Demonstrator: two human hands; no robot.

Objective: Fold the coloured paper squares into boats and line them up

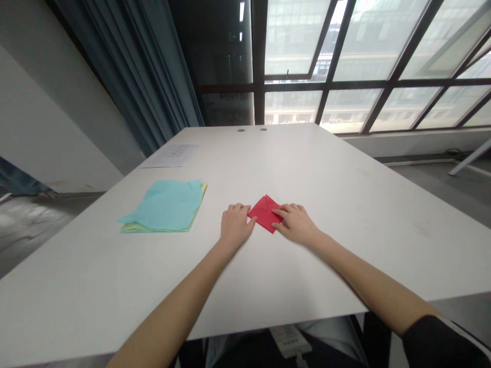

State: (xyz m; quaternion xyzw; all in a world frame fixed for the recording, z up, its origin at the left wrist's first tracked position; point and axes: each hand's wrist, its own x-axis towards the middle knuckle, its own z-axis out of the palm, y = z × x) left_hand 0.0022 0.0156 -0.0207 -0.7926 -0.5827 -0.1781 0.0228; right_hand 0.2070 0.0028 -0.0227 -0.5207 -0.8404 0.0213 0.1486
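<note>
A small piece of red origami paper (pixel 264 210), folded into a diamond shape with crease lines across it, lies on the white table. My left hand (pixel 236 223) is at its left corner, thumb and fingers closed around the tip. On the right side, my right hand (pixel 297 222) has its fingertips and thumb on the paper, covering the right corner. The fingers of both hands are bent, and their undersides are hidden.
To the left lies a stack of larger paper sheets (pixel 169 204), light blue on top with yellow-green beneath. A printed sheet (pixel 171 155) rests farther back near the table's (pixel 245 286) left edge. Behind are a blue curtain (pixel 141 66) and framed windows (pixel 356 51).
</note>
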